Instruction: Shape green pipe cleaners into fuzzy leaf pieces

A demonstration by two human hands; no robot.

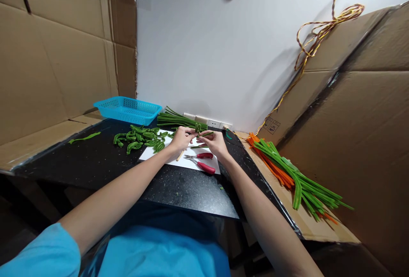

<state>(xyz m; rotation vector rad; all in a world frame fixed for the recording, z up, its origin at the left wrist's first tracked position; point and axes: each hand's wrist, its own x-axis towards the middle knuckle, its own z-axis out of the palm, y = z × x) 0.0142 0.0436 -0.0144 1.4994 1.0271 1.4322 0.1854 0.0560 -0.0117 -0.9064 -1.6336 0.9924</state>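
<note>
Both hands meet above a white sheet (152, 152) on the dark table. Between them is a dark green pipe cleaner (198, 128), bent into small upright loops. My left hand (182, 137) pinches it from the left. My right hand (214, 142) is closed on its straight end, which points right. Just below, red-handled pliers (204, 163) lie on the sheet with their handles apart. Beside them, a thin tan stick (180, 155) lies partly under my left hand. Several looped green leaf shapes (137, 137) are heaped to the left.
A blue plastic basket (128, 111) stands at the back left. Straight dark green pipe cleaners (179, 119) lie along the wall by a socket strip (214, 123). Bright green (306, 187) and orange pipe cleaners (275, 170) rest on cardboard at right. Cardboard walls (64, 47) flank the table.
</note>
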